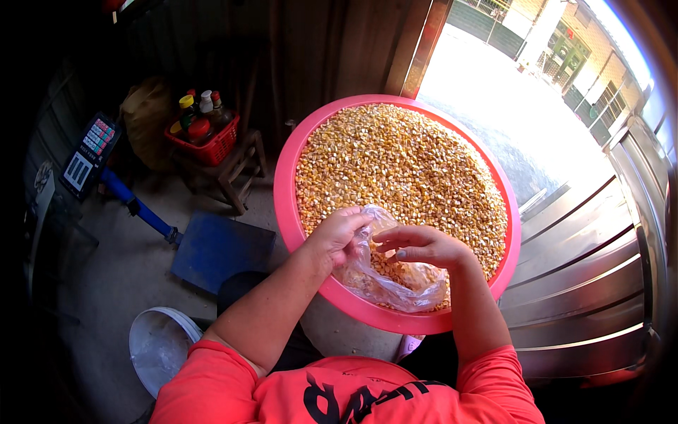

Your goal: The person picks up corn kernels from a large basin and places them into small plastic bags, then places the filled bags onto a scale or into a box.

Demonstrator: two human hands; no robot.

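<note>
grey floor (106, 290) | pink basin (284, 177): corn kernels (402, 169) | near edge: clear bag (385, 288) | left hand (339, 237): pinching bag mouth | right hand (427, 247): half open, empty

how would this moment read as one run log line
left hand: grips plastic bag | right hand: open, over bag | corn: spread across pink tub, beneath bag
</note>
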